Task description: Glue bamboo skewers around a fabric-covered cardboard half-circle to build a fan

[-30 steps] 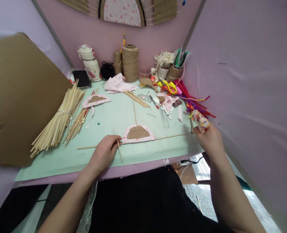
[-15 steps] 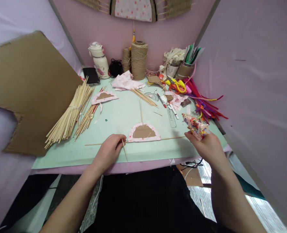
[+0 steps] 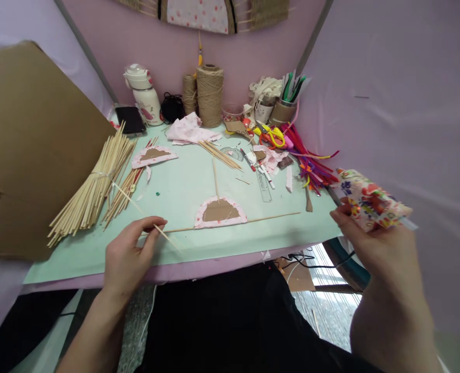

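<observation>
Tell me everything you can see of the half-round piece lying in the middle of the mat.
The half-round piece looks like brown cardboard edged with pink-white spotted fabric folded over its rim. It lies flat on the pale green mat, straight edge toward the person, dome away. A long thin stick runs along its straight edge, and a shorter stick points away from the top of the dome. Neither hand touches it; the left hand is nearest, holding another thin stick.

Both forearms are bare, with no sleeves, watch or rings visible on the left hand [image 3: 126, 254] or the right hand [image 3: 373, 243]. Black clothing covers the lap below the arms.
</observation>
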`<state>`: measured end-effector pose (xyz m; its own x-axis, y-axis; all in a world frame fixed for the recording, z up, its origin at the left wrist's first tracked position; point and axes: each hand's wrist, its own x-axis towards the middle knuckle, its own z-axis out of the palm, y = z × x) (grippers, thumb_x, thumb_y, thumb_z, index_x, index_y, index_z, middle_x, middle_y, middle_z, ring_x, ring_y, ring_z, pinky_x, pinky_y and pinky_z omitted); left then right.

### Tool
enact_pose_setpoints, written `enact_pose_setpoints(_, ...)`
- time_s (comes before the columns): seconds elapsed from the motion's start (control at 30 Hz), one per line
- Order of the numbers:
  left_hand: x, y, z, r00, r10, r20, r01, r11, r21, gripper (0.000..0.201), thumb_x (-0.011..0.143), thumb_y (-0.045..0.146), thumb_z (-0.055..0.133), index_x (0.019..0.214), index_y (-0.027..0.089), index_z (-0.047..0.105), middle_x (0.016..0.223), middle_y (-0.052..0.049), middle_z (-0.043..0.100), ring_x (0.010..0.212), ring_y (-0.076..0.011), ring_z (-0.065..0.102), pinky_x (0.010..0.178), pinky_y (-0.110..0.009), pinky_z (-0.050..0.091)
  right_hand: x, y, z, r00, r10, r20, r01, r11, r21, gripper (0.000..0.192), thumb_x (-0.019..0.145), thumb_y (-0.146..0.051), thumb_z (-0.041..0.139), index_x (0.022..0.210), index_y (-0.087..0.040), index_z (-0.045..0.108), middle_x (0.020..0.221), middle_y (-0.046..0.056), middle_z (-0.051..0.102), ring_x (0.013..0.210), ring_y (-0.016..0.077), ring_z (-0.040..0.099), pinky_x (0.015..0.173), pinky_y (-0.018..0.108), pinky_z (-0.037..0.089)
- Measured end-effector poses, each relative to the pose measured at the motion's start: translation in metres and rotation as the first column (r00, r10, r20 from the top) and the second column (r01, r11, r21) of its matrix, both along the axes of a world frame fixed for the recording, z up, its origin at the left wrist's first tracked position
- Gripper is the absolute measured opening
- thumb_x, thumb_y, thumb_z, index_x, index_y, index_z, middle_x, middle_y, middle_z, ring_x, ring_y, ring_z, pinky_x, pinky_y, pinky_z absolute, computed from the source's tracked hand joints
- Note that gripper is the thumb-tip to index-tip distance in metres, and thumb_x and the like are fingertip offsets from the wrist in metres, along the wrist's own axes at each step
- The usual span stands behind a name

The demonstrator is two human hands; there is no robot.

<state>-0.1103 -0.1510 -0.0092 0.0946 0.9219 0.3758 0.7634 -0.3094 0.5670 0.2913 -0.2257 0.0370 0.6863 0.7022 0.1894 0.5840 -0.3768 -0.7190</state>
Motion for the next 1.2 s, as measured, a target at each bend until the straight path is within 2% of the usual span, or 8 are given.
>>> enact_pose_setpoints(0.1,0.025,-0.007,-0.007,0.993,-0.117,-0.021,0.118,0.992,0.047,0.018,0.092,0.030,0.052,0.101,0.022,0.065,0.100,-0.003,0.072,0.095,-0.0202,0.066,0.089,-0.034,0.051,-0.011,0.010,-0.022,0.973,0.232,-0.005,-0.232,0.971,-0.047,0.032,0.070,-0.052,0.066,0.084,-0.023,0.066,0.088,0.006,0.072,0.083,0.0282,0.067,0.076,0.039,0.051)
enact_pose_setpoints(0.2,0.066,-0.003,-0.017,0.947,-0.304,-0.100,0.311,0.948,0.066,0.020,0.093,0.026,0.052,0.108,0.021,0.062,0.108,-0.006,0.071,0.109,-0.0234,0.062,0.098,-0.040,0.046,-0.034,0.026,-0.046,0.871,0.491,-0.015,-0.491,0.868,-0.072,0.026,0.078,-0.045,0.061,0.093,-0.024,0.064,0.093,0.006,0.072,0.086,0.0260,0.067,0.077,0.035,0.050)
enact_pose_setpoints(0.27,0.092,0.006,-0.024,0.912,-0.385,-0.140,0.395,0.918,0.047,0.023,0.092,0.021,0.052,0.113,0.020,0.060,0.115,-0.009,0.068,0.116,-0.0245,0.059,0.100,-0.041,0.044,-0.049,0.035,-0.059,0.816,0.577,0.023,-0.575,0.816,-0.065,0.024,0.083,-0.040,0.056,0.101,-0.024,0.062,0.097,0.007,0.071,0.088,0.0255,0.066,0.077,0.034,0.048)
enact_pose_setpoints(0.4,0.123,0.023,-0.031,0.887,-0.440,-0.144,0.438,0.898,-0.048,0.029,0.090,0.014,0.053,0.118,0.017,0.057,0.123,-0.011,0.063,0.118,-0.0242,0.058,0.096,-0.038,0.048,-0.064,0.047,-0.077,0.795,0.598,0.104,-0.596,0.801,-0.057,0.021,0.085,-0.027,0.052,0.104,-0.023,0.061,0.101,0.008,0.070,0.091,0.0257,0.063,0.079,0.034,0.046)
enact_pose_setpoints(0.5,0.129,0.027,-0.032,0.897,-0.409,-0.166,0.386,0.909,-0.157,0.029,0.089,0.014,0.055,0.118,0.020,0.058,0.120,-0.008,0.065,0.113,-0.0235,0.060,0.090,-0.037,0.052,-0.064,0.050,-0.085,0.801,0.583,0.138,-0.585,0.810,-0.029,0.021,0.084,-0.023,0.052,0.103,-0.022,0.061,0.098,0.008,0.069,0.091,0.0258,0.063,0.078,0.035,0.046)
enact_pose_setpoints(0.57,0.130,0.026,-0.031,0.903,-0.390,-0.181,0.358,0.915,-0.186,0.028,0.089,0.014,0.056,0.116,0.020,0.059,0.118,-0.007,0.066,0.111,-0.0231,0.062,0.089,-0.036,0.052,-0.063,0.051,-0.088,0.805,0.574,0.150,-0.579,0.816,-0.015,0.022,0.083,-0.021,0.053,0.103,-0.022,0.061,0.096,0.007,0.069,0.089,0.0255,0.063,0.076,0.034,0.046)
enact_pose_setpoints(0.97,0.129,0.026,-0.034,0.909,-0.374,-0.184,0.351,0.925,-0.146,0.028,0.089,0.015,0.060,0.116,0.019,0.060,0.118,-0.007,0.067,0.109,-0.0228,0.063,0.088,-0.035,0.053,-0.062,0.053,-0.087,0.772,0.611,0.174,-0.610,0.789,-0.067,0.026,0.081,-0.017,0.052,0.105,-0.022,0.061,0.098,0.008,0.071,0.088,0.0253,0.064,0.074,0.033,0.046)
enact_pose_setpoints(1.2,0.128,0.025,-0.037,0.908,-0.384,-0.165,0.365,0.921,-0.133,0.029,0.088,0.017,0.062,0.117,0.019,0.060,0.120,-0.007,0.067,0.109,-0.0227,0.063,0.086,-0.034,0.053,-0.058,0.057,-0.087,0.762,0.634,0.134,-0.636,0.771,-0.035,0.021,0.082,-0.021,0.056,0.102,-0.024,0.062,0.093,0.005,0.072,0.087,0.0243,0.065,0.075,0.033,0.048)
